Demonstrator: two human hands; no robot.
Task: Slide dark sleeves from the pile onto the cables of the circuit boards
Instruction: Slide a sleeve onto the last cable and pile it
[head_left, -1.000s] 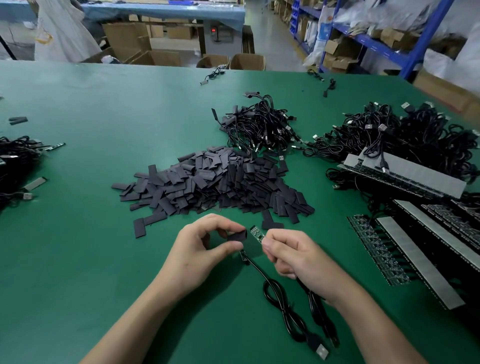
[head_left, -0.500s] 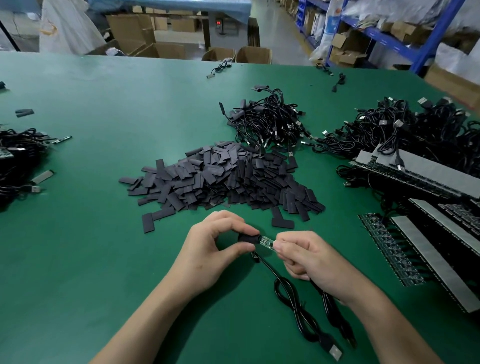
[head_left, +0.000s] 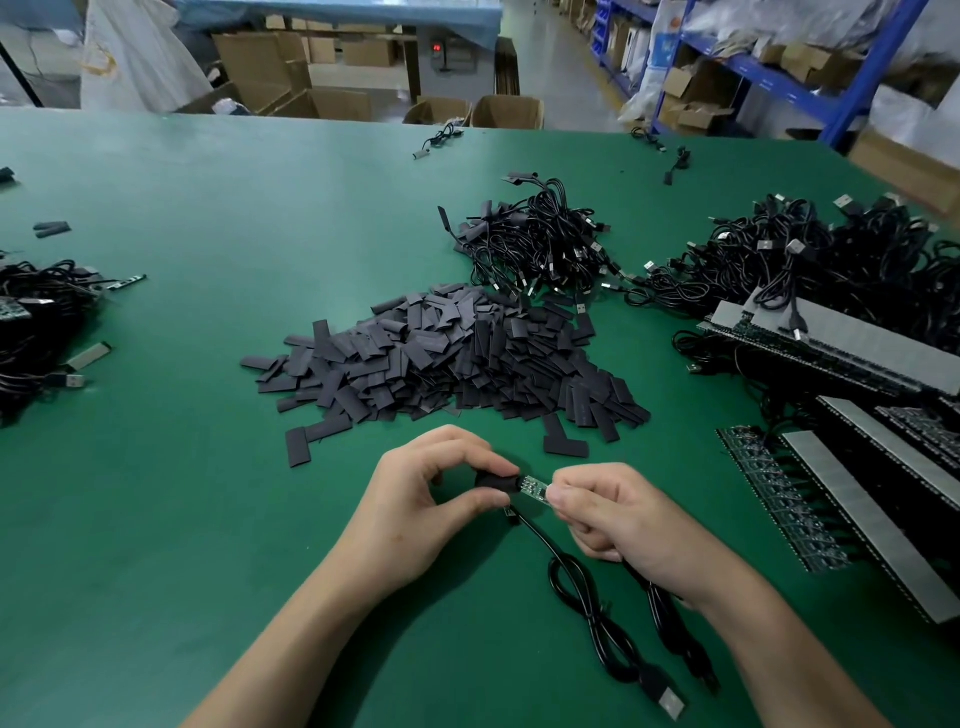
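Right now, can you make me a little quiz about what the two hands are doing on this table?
1. True or false: the left hand pinches a dark sleeve.
2. Pick one: what does the right hand hold by its end? A) a small circuit board B) scissors C) a cup
3. Fill the gap: the pile of sleeves lies on a ___ table.

Key: 1 true; 2 A; 3 green.
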